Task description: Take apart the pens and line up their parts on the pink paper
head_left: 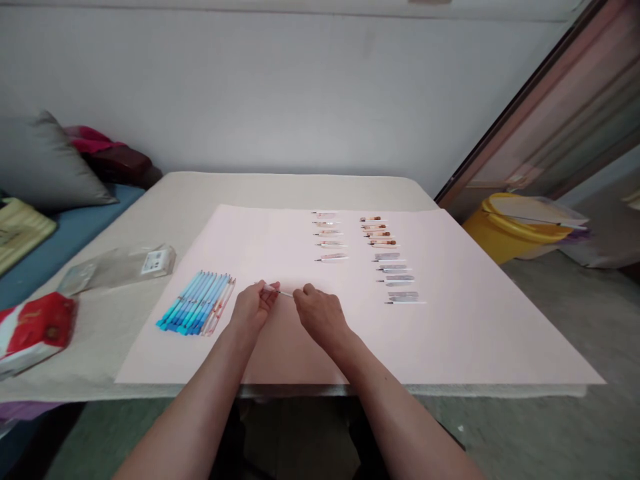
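My left hand [254, 305] pinches a pale pen barrel [271, 288] just above the pink sheet. From the barrel's right end a thin white pen refill [286, 294] runs to my right hand [323, 313], whose fingers are closed on it. How far the refill sits inside the barrel is hidden. Left of my hands lies a fanned row of blue pens [193, 303], with a few clear, red-patterned pens [220, 307] at its right side. Beyond my right hand, several pale barrels with refills beside them [331, 257] lie in a column.
Farther right is another column, with brown-patterned pen parts [381, 235] at the back and greyish ones [403, 295] nearer. A clear plastic bag [117, 267] and a red packet [43, 330] lie on the left. A yellow bin [500, 230] stands off the table's right side.
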A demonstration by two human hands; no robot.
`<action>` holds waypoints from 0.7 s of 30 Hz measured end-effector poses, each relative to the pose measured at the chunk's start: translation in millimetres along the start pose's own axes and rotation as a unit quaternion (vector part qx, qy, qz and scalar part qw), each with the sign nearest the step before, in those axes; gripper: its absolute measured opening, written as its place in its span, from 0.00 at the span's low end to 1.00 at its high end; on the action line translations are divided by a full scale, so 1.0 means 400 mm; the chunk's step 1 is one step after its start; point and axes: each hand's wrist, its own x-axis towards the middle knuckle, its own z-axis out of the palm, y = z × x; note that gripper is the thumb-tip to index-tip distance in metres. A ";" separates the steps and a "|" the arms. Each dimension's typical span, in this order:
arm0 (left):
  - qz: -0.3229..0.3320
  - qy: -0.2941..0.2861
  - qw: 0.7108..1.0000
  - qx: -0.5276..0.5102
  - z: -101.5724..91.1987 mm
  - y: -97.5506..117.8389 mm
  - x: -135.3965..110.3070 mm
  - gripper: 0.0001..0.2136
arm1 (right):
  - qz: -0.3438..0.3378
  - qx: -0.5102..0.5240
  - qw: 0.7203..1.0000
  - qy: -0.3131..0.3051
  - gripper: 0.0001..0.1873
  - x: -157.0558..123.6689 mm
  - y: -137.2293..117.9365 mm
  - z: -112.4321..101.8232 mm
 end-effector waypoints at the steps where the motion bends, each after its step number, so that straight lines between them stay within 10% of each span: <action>1: 0.001 -0.003 1.000 0.000 0.000 -0.002 -0.001 0.07 | 0.002 -0.002 1.000 -0.004 0.13 0.000 -0.001 -0.002; 21: -0.062 -0.016 0.997 -0.032 0.016 -0.023 -0.047 0.06 | -0.023 -0.051 0.998 0.010 0.12 -0.011 0.009 -0.031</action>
